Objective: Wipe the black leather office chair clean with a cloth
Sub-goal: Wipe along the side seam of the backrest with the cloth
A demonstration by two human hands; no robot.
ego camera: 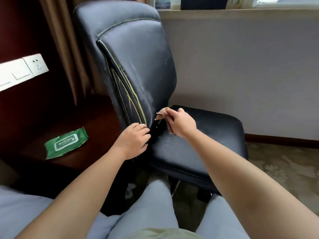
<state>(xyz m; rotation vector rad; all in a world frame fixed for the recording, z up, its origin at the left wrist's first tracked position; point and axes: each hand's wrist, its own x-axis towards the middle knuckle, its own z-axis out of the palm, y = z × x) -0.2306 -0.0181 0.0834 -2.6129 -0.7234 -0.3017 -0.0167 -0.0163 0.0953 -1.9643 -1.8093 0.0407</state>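
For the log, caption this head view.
Left hand steadies dusty black chair; right hand holds cloth at backrest base.

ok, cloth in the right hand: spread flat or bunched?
Bunched. The cloth is crumpled in the right hand, a corner poking out by the chair backrest.

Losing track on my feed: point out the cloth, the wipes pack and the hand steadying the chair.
cloth (162, 114), head view, on its bunched upper fold.
wipes pack (66, 143), head view, on its white label.
left hand (133, 140), head view, on its back.
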